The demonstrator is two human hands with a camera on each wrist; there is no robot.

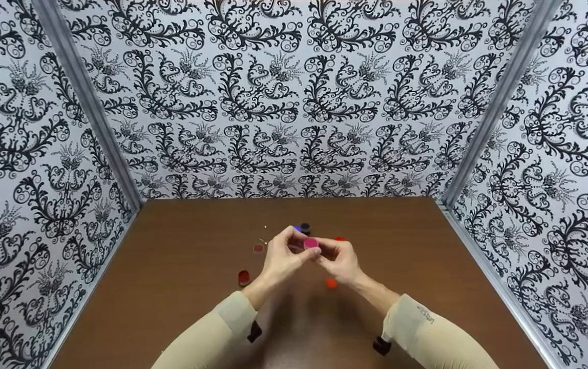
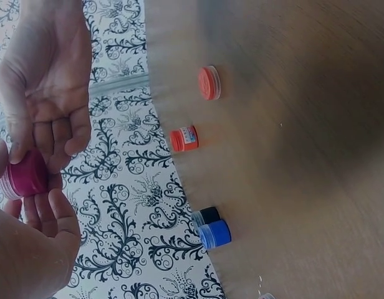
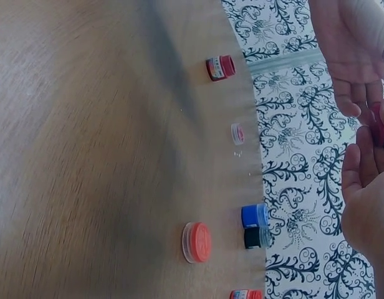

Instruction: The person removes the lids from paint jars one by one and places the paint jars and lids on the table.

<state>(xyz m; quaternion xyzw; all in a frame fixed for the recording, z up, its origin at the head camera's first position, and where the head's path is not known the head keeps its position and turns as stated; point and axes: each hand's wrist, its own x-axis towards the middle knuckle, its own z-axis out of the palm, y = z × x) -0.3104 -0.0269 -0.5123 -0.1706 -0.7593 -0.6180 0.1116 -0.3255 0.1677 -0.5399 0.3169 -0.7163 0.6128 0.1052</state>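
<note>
"In the head view, where are the 2 hands working?"

"The left hand (image 1: 282,257) and the right hand (image 1: 344,262) are meeting above the bench (image 1: 145,287), and a magenta jar (image 1: 311,243) is sitting between them. The left hand's fingers are pinching it, and the right hand's fingers are holding its other side."

"What is lying around them?"

"A dark red jar (image 1: 244,278) is standing near the left wrist, with a small clear lid (image 1: 258,248) lying farther back. A blue jar (image 1: 297,228) and a black jar (image 1: 305,229) are standing behind the hands, and an orange lid (image 1: 331,283) is lying below the right hand."

"And what is the left wrist view showing?"

"The magenta jar is resting in the fingers of both hands, its ridged rim facing the left edge. An orange jar (image 2: 184,138) is standing between the orange lid and the black jar."

"The right wrist view?"

"The frame's edge is cutting off the magenta jar, and fingers are partly covering it. White specks (image 3: 237,154) are lying beside the small clear lid, while the blue jar and black jar are standing side by side."
</note>
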